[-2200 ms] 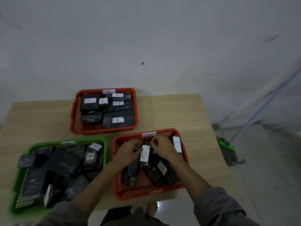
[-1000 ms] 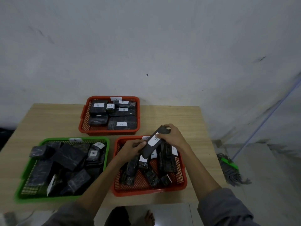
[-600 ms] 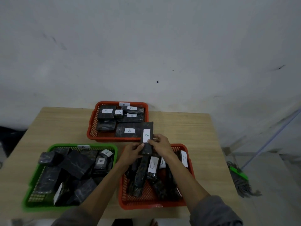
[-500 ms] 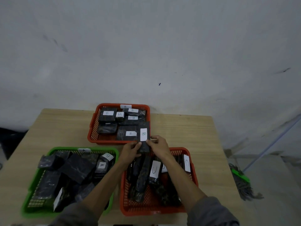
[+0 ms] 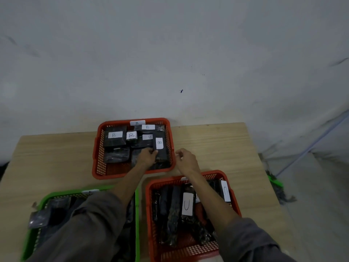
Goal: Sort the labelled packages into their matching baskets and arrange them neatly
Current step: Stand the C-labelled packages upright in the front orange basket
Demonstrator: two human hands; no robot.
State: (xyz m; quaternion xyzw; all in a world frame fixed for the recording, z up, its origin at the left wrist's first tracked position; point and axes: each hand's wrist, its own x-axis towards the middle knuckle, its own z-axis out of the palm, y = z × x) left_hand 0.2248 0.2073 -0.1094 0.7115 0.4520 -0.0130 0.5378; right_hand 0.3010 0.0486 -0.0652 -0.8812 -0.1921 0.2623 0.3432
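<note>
While left hand (image 5: 147,157) grips B package (image 5: 161,150), right hand (image 5: 186,159) loosely curled, empty, three baskets (image 5: 98,148).

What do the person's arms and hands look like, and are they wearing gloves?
No gloves. Both the left hand and the right hand are bare, with no rings, watch or bracelets that can be seen. The forearms are bare too. Each arm wears a plain grey sleeve, pushed up toward the elbow, loose and a little wrinkled, with no print or logo visible.

Both arms outstretched, left hand (image 5: 147,157) fingers curled down, right hand (image 5: 186,160) loosely curled, empty.
</note>
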